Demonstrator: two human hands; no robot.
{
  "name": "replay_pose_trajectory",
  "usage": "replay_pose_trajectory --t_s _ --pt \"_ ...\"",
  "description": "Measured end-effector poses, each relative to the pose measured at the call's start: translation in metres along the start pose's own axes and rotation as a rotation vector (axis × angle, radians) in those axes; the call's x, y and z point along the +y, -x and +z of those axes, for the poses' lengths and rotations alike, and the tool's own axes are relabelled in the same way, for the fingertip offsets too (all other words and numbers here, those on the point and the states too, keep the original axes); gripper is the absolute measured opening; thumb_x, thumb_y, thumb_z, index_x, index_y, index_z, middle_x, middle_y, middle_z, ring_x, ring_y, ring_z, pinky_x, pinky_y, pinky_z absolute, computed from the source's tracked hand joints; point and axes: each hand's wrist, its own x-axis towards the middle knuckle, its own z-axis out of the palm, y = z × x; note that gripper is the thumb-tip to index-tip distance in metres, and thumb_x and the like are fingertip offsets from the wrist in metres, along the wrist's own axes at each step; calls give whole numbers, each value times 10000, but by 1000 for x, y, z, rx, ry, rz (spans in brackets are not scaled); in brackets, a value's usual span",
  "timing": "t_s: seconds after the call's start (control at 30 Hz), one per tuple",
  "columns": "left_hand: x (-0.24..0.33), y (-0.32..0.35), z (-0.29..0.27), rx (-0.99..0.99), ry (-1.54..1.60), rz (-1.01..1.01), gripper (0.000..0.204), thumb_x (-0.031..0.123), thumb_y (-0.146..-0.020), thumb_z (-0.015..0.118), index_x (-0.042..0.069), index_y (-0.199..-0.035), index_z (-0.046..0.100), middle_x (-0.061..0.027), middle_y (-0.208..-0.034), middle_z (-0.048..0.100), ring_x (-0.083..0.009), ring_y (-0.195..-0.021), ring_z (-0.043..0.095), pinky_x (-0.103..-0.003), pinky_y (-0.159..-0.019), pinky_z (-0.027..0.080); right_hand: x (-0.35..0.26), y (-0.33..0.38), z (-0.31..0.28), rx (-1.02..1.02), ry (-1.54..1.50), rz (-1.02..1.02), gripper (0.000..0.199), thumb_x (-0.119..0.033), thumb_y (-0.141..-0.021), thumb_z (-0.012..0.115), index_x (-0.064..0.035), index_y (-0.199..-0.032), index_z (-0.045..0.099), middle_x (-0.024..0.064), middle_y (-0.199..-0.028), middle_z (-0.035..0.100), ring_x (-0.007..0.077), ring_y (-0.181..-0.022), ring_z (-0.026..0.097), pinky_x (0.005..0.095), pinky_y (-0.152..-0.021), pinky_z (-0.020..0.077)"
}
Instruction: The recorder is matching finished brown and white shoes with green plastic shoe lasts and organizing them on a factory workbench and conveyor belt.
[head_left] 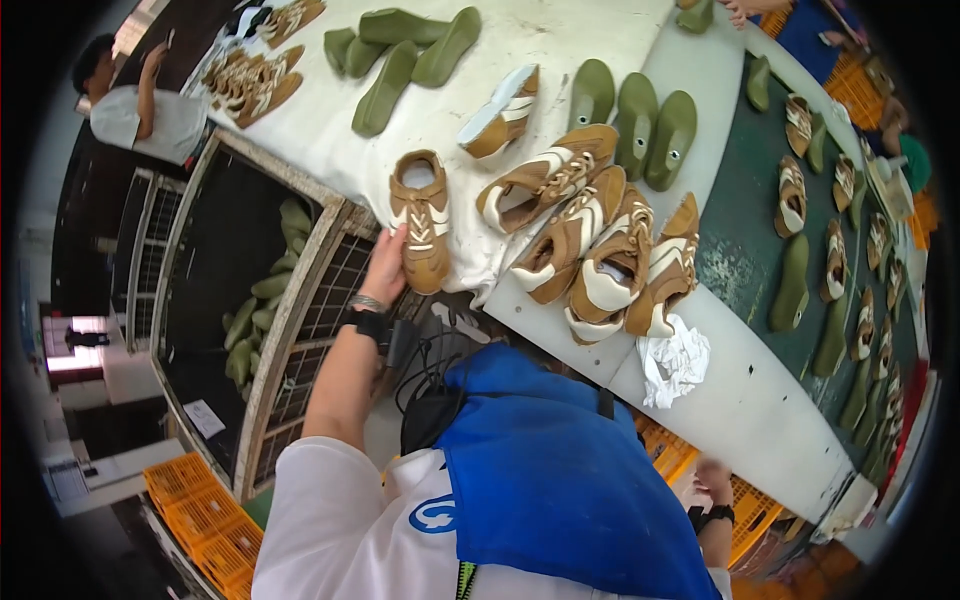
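Note:
My left hand [387, 265] grips the side of a brown shoe [424, 235] with white stripes and laces at the near edge of the white-covered table [290, 150]. The shoe's toe points toward me. Low at the right, beside the table's edge, my right hand [713, 478] is blurred, and its fingers cannot be made out. Right of the held shoe, several matching shoes [610, 260] lean together in a row. Another shoe [502, 112] lies on its side behind them, showing its pale sole. Green shoe lasts [637, 120] stand behind the row.
More green lasts [415, 60] lie at the table's back. A crumpled white cloth [673, 362] hangs by the shoes. At right, a dark green conveyor [740, 220] carries shoes and lasts. A wire-sided cart [285, 370] with lasts stands left. Orange crates [205, 520] sit lower left; a person [145, 110] stands far left.

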Motion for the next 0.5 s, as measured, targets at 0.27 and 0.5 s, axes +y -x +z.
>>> replay_pose_trajectory --t_s 0.27,0.5 --pt "65 106 -41 208 -273 132 252 190 -887 541 20 -1062 478 -68 -954 609 -99 -841 579 -237 -728 468 -144 88 32 -542 908 -299 281 -175 -756 621 -33 -998 636 73 -889 659 169 -713 608 285 -642 497" --pt "65 169 -91 172 -468 154 257 123 -839 596 6 -1034 477 -61 -915 617 -85 -821 562 -225 -716 452 -277 205 101 -761 1189 -600 235 -171 -782 612 -32 -968 645 77 -841 664 155 -765 605 280 -732 470"
